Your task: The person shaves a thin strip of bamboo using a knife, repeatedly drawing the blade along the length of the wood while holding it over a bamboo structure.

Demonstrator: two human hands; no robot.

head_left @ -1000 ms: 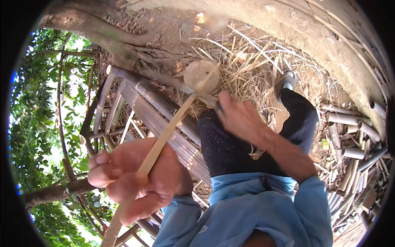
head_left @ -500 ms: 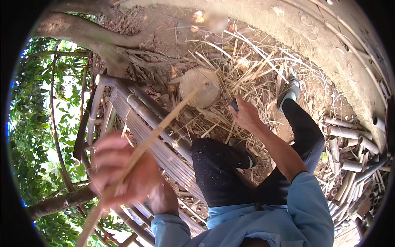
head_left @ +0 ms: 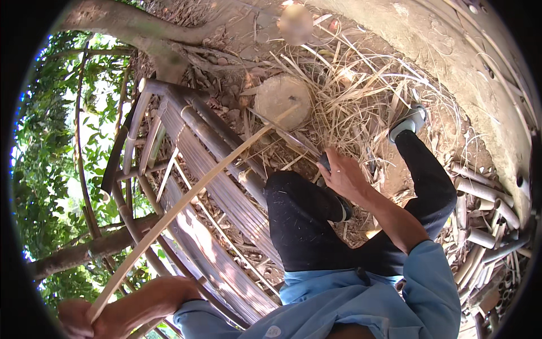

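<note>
A long pale bamboo strip (head_left: 189, 199) runs slantwise from the lower left up to a round wooden block (head_left: 275, 93). Its far end lies over the block's top. Down at the lower left edge, my left hand (head_left: 84, 317) is closed around the strip's near end. My right hand (head_left: 345, 176), right of the block, grips the dark handle of a knife (head_left: 302, 144). The thin blade points up and left and crosses the strip close to the block; whether it touches the strip I cannot tell.
A bamboo bench (head_left: 226, 198) with a slatted seat stands left of my legs. Pale shavings (head_left: 361, 107) litter the ground beyond the block. Cut bamboo pieces (head_left: 480, 186) are heaped at the right, below an earthen wall (head_left: 451, 62). A tree trunk (head_left: 135, 22) spreads at the upper left.
My left hand has moved down and left to the strip's near end. The knife blade now shows across the strip; my right hand has shifted slightly right and down.
</note>
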